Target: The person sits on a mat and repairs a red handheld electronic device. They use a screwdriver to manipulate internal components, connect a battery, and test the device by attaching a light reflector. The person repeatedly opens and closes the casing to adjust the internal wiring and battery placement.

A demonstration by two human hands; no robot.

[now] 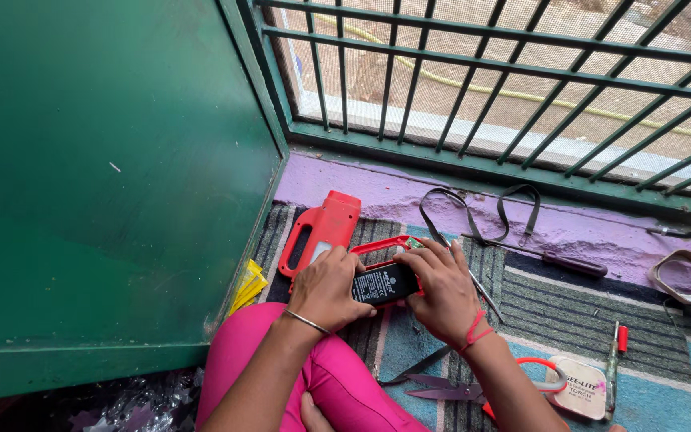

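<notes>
My left hand (325,290) and my right hand (440,290) both grip a small black rectangular battery block (384,282) with white print, held over an opened red torch shell half (383,243). The other red torch body half (321,230), with its handle, lies just beyond my left hand on the striped mat (585,308). A metal bangle is on my left wrist and a red thread on my right wrist. My fingers hide the battery's ends.
A dark-handled screwdriver (549,258), a black strap (481,210), a round torch reflector ring (688,276), a small red-capped tester screwdriver (616,352), scissors (449,390) and a lens disc (581,386) lie on the mat. Green door left, barred window ahead, my pink-clad knee (313,376) below.
</notes>
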